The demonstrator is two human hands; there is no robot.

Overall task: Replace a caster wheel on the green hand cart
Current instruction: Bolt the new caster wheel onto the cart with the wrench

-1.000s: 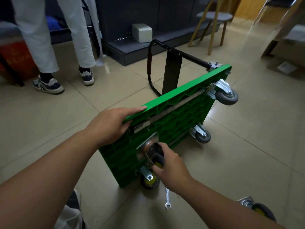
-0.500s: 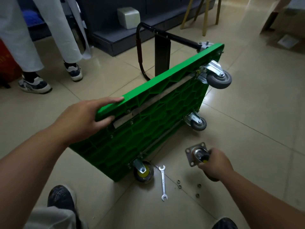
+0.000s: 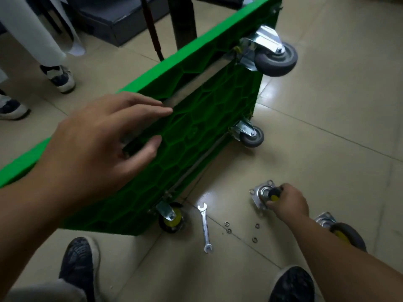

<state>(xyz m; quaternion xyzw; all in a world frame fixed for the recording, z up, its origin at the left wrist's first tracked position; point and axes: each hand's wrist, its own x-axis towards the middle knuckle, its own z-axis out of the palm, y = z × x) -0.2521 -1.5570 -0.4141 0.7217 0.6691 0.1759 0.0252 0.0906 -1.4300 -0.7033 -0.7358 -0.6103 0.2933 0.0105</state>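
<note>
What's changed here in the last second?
The right hand carried the caster away from the underside of the green cart, down toward the floor, still gripping it. The left hand straightened its fingers on the cart's top edge. The cart, wrench and nuts stayed put.

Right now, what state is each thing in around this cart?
green hand cart, tipped on its side
left hand, open, resting on cart
right hand, gripping loose caster
loose caster, unmounted, held low
wrench, flat on floor
nuts, loose on floor
spare caster, lying on floor
</note>
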